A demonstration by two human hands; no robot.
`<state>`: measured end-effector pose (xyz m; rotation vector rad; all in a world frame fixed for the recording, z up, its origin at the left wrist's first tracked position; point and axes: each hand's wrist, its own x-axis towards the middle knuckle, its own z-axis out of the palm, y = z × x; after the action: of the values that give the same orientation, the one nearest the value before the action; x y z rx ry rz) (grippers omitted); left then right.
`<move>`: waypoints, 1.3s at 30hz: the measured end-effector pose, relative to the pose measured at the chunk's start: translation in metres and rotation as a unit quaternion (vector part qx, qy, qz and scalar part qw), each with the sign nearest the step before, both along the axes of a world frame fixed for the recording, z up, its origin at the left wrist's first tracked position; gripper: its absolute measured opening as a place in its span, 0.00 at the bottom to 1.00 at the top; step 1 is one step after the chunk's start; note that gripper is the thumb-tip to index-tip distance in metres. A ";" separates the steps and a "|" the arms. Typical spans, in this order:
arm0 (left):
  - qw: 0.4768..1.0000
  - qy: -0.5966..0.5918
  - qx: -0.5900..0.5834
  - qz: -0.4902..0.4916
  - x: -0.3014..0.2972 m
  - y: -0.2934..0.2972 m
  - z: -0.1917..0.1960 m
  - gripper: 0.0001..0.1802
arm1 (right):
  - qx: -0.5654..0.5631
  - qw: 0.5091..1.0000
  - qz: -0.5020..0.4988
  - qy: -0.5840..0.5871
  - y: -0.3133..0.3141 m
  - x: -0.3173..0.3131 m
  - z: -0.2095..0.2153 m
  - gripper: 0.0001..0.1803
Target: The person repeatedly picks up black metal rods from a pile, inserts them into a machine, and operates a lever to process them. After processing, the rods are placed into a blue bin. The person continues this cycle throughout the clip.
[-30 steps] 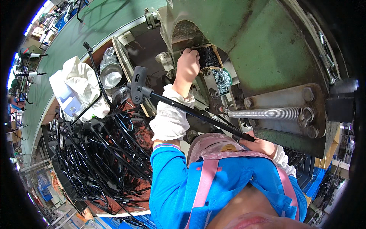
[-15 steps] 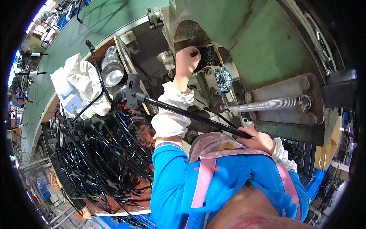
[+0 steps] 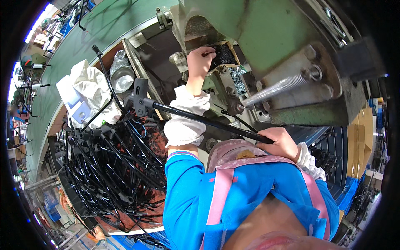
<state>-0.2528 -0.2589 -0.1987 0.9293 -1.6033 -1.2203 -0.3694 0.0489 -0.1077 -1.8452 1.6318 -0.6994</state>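
My right hand is closed around one end of a long black tube. The tube slants up to the left in front of my body, and a black plastic joint is fixed on its far end. My left hand reaches beyond the tube, its fingers curled together at the edge of a bin of small black parts. Whatever those fingers pinch is too small or hidden to make out. Close by lies a container of small shiny metal pieces.
A green machine with a coil spring rises at the right. Many black tubes are heaped at the left, below a white cloth and a metal bowl. A green conveyor belt curves behind; cardboard stands far right.
The view has shifted slightly, so the machine and spring appear higher and turned. My left hand remains at the bin with its fingers a little changed. My right hand still holds the tube.
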 end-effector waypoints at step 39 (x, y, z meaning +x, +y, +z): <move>0.896 0.325 0.264 -0.148 0.052 0.119 0.033 0.08 | -0.061 0.996 -0.056 -0.024 -0.058 -0.014 0.002 0.20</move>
<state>-0.2010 -0.1400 -0.1660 0.4910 -0.8962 -1.9886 -0.3832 -0.0087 -0.1053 -1.8175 1.7056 -0.9036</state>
